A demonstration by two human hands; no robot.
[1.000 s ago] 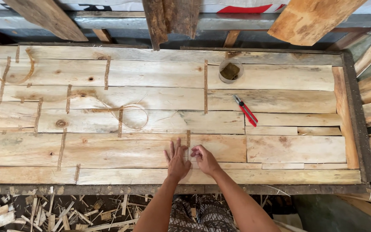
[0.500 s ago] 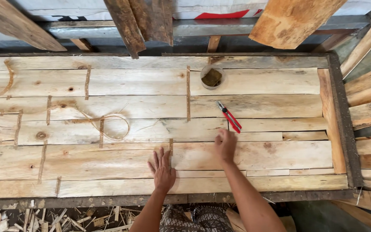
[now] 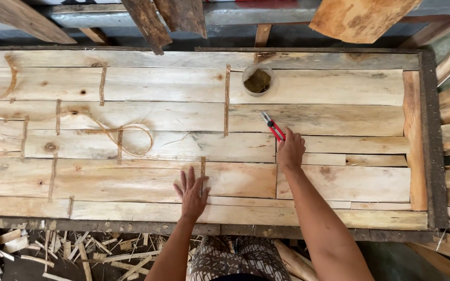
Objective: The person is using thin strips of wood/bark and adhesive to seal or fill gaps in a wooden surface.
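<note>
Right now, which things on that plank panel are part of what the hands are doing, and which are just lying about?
In hand:
- right hand on the red-handled cutter
- left hand flat on the plank panel, by a thin wood strip

Lying about:
- small round cup
- curled shaving loop
- offcuts on the floor

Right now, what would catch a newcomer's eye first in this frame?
The red-handled cutter at centre right, with the right hand closing on its handle. The left hand lies flat on the pale plank panel at a thin wooden strip. A small round container sits further back.
</note>
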